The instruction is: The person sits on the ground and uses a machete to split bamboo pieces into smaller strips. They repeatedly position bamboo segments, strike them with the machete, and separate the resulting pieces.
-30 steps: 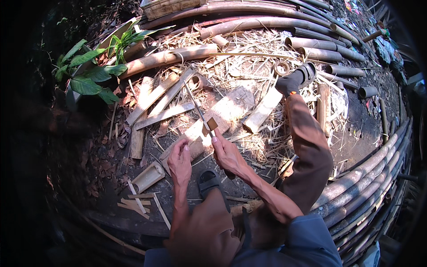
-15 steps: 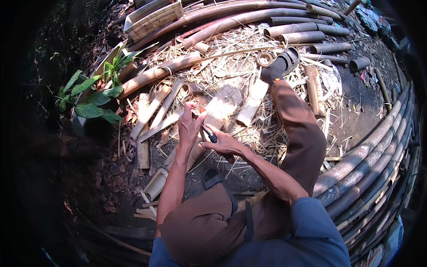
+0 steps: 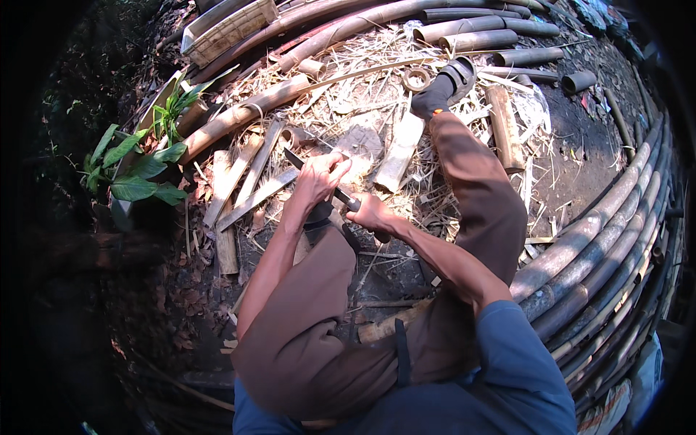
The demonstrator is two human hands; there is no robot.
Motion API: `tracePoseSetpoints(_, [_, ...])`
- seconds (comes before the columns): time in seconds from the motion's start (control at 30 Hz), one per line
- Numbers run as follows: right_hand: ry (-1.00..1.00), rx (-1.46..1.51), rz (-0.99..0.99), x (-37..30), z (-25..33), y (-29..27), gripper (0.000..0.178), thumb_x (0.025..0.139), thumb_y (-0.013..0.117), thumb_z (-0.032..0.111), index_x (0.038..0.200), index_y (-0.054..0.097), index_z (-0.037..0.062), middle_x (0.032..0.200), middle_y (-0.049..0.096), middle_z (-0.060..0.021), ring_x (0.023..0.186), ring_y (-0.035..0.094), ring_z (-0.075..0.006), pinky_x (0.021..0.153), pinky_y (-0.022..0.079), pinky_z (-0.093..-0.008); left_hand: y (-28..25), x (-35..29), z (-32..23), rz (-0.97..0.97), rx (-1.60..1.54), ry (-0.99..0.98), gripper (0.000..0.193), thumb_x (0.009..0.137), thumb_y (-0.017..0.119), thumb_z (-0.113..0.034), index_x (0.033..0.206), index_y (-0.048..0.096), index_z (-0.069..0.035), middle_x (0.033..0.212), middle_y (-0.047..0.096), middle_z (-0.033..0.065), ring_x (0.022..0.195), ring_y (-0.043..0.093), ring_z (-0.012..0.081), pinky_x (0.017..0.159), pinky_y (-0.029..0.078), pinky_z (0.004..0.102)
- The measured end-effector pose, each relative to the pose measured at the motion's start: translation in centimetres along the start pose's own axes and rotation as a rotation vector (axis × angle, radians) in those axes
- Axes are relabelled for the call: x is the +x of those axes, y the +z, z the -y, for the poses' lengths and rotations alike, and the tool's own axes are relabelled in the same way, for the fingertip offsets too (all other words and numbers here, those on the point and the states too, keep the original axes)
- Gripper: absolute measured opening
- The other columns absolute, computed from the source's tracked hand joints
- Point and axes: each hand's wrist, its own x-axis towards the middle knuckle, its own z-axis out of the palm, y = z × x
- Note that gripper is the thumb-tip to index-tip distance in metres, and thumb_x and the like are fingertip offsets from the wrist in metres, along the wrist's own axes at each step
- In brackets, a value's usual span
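Note:
My right hand [image 3: 373, 215] is closed round the handle of a long knife [image 3: 292, 159]. Its dark blade slants up and left, passing by my left hand [image 3: 319, 177], and the tip shows beyond the knuckles. My left hand is closed with fingers bent and pinched; a thin sliver seems to stick out near the fingertips, but what they hold is mostly hidden. Both hands are above a flat block [image 3: 360, 143] in bright sun, close to my raised left knee and shoe.
Shavings [image 3: 362, 98] cover the ground round the block. Split bamboo slats [image 3: 261, 163] lie to the left, and a split piece [image 3: 400, 152] to the right. Long bamboo poles [image 3: 573, 261] curve along the right. A leafy plant [image 3: 134, 187] and a plastic crate [image 3: 228, 30] stand at left.
My left foot has come forward under the hands, with the leg shifting. The knife now shows its blade past my left hand, and the right hand has moved slightly up and right.

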Motion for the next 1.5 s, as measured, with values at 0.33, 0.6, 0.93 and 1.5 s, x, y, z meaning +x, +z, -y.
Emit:
tracePoseSetpoints(0.33, [-0.009,-0.317,-0.069,0.3,0.5,0.2,0.034,0.081,0.065,0.023,0.11,0.062,0.006,0.086,0.069,-0.0171,0.08,0.069,-0.0319,0.073,0.054,-0.0414,-0.4,-1.6,0.4,0.121,0.15,-0.122,0.019,0.091,0.063,-0.023,0.093,0.066,-0.004,0.085,0.064,0.0133,0.082,0.06,0.0315,0.078,0.046,0.0424])
tracePoseSetpoints(0.6, [0.151,-0.062,0.1,-1.4,1.3,1.0,0.031,0.083,0.064,0.026,0.106,0.061,0.0052,0.088,0.068,-0.0186,0.081,0.067,-0.0307,0.073,0.053,-0.0405,1.6,-1.7,1.3,-0.122,0.256,0.101,0.028,0.088,0.068,-0.025,0.077,0.06,0.0,0.072,0.061,0.0129,0.067,0.06,0.0301,0.064,0.048,0.039])
tracePoseSetpoints(0.93, [-0.341,-0.46,-0.117,0.1,0.8,4.8,0.025,0.082,0.064,0.023,0.101,0.06,0.0065,0.081,0.067,-0.0217,0.076,0.068,-0.0393,0.068,0.054,-0.0487,-2.4,-7.8,0.5,-0.411,-0.276,-0.641,0.04,0.081,0.076,-0.026,0.111,0.067,-0.001,0.054,0.042,-0.0036,0.051,0.038,0.0078,0.048,0.032,0.0288])
tracePoseSetpoints(1.5, [-0.059,-0.013,-0.131,-6.2,2.5,11.7,0.045,0.097,0.052,0.04,0.111,0.049,-0.0023,0.072,0.061,-0.0299,0.073,0.062,-0.0493,0.066,0.048,-0.0552,-1.2,-16.8,-2.7,-0.567,-0.424,-0.921,0.046,0.102,0.035,-0.025,0.115,0.057,0.012,0.096,0.064,0.024,0.081,0.069,0.0303,0.075,0.059,0.0377])
